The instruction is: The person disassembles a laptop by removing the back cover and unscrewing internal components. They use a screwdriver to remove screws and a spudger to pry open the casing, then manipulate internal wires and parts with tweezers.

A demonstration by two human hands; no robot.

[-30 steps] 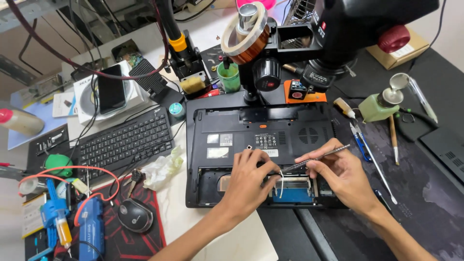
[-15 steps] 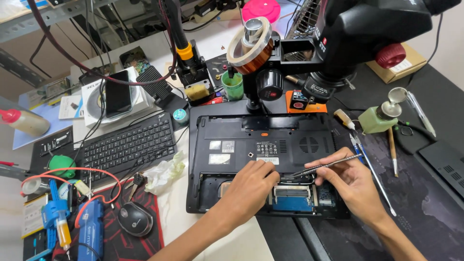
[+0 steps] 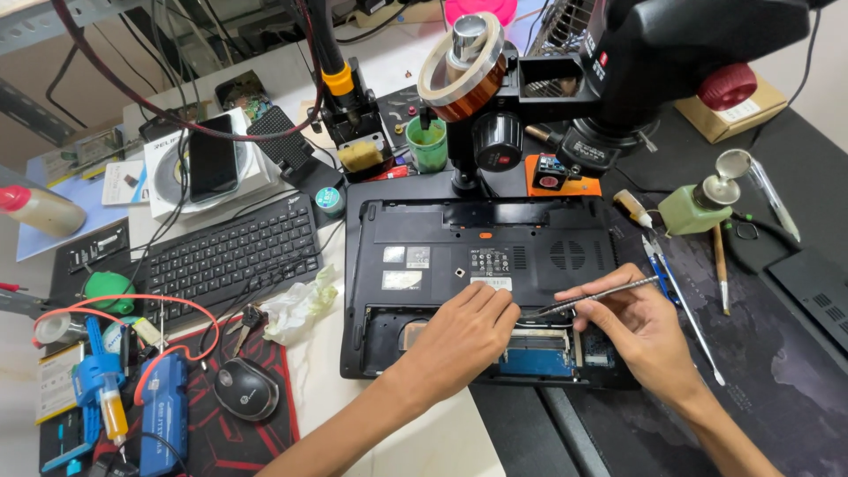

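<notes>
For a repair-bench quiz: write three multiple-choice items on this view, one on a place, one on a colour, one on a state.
1. Where does the computer mouse lie?
A. in front of the keyboard, on the mat
B. on the laptop
C. beside the cardboard box

2. What colour is the small cup behind the laptop?
A. yellow
B. green
C. white

3. How does the laptop lie?
A. screen open
B. standing on edge
C. underside up, a bay uncovered

Answers: 1 A, it sits on the red-and-black mat. 2 B, green plastic shows. 3 C, vents and labels face up, and the right hand holds a metal pry tool at the open bay, the left hand beside it.

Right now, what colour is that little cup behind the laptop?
Green; the little cup shows best in the head view.
</notes>
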